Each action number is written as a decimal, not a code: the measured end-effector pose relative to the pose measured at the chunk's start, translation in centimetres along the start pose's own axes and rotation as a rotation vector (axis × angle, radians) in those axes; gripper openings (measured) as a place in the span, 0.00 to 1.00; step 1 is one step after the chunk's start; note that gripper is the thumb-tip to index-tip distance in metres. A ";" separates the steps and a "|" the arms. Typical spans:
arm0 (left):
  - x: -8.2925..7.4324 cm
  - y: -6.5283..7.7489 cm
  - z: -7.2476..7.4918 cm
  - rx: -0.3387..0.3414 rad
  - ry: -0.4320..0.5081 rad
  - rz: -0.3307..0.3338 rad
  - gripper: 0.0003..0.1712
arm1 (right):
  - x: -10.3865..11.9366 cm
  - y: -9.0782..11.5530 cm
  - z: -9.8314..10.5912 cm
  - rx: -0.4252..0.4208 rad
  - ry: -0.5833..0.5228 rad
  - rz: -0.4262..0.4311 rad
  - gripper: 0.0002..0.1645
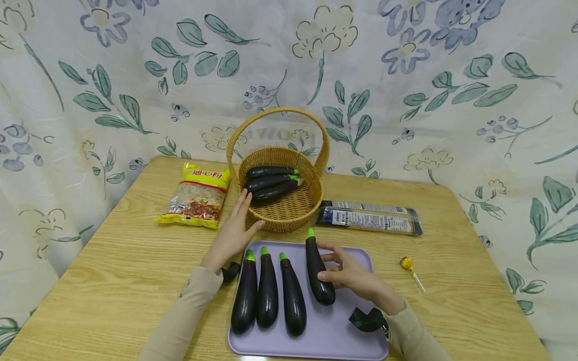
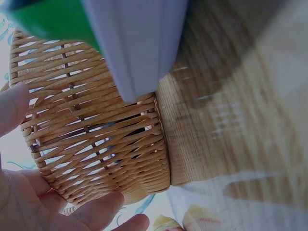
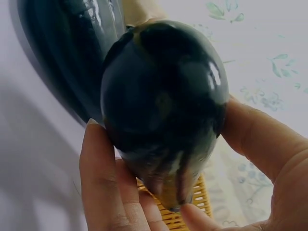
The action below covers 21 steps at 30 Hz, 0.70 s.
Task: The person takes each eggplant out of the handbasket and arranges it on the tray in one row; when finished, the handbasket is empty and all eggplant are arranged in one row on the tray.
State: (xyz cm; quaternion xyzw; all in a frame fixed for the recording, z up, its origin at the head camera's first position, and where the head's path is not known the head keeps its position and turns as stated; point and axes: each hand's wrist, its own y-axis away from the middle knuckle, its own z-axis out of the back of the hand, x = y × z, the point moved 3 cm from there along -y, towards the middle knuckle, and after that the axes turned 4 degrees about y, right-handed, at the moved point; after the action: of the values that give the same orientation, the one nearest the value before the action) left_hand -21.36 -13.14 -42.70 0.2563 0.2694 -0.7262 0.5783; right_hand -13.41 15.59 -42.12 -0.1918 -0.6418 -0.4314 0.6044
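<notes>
My right hand (image 1: 349, 273) grips a dark purple eggplant (image 1: 318, 271) between thumb and fingers over the right half of a lilac tray (image 1: 343, 336). In the right wrist view the rounded end of this eggplant (image 3: 163, 91) faces the camera, fingers on one side and thumb on the other. Three more eggplants (image 1: 268, 291) lie side by side on the tray's left half, green stems pointing away. My left hand (image 1: 232, 235) rests with extended fingers against the left front of a wicker basket (image 1: 282, 220). Inside it are three eggplants (image 1: 271, 183). The basket's woven wall (image 2: 96, 130) fills much of the left wrist view.
Left of the basket lies a yellow bag of pasta (image 1: 198, 198). To its right are long clear-and-dark packets (image 1: 370, 218) with printed labels. A lollipop (image 1: 408, 265) lies right of the tray on the wooden table (image 1: 135, 250). The basket's tall handle (image 1: 280, 110) arches upward before a floral curtain (image 1: 289, 60).
</notes>
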 end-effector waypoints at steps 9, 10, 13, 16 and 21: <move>0.1 -0.1 0.0 -0.003 0.008 -0.005 0.49 | -0.3 -0.1 -0.5 0.012 0.020 -0.016 0.50; 0.1 -0.1 -0.1 -0.003 0.007 -0.005 0.49 | -0.2 0.0 -0.6 0.014 0.027 -0.021 0.50; 0.0 -0.1 -0.1 -0.002 0.005 -0.003 0.49 | -0.1 0.1 -0.8 0.018 0.047 -0.033 0.49; 0.1 -0.1 -0.1 -0.002 0.003 -0.001 0.49 | -0.1 0.1 -0.9 0.024 0.063 -0.039 0.48; 0.2 -0.1 -0.2 0.000 0.007 -0.001 0.49 | -0.2 0.2 -1.1 0.041 0.100 -0.052 0.47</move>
State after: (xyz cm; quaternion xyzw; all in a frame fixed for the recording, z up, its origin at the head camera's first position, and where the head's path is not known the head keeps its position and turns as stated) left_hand -21.44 -13.13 -42.91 0.2586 0.2715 -0.7257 0.5769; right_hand -12.57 14.86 -42.40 -0.1408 -0.6241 -0.4427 0.6282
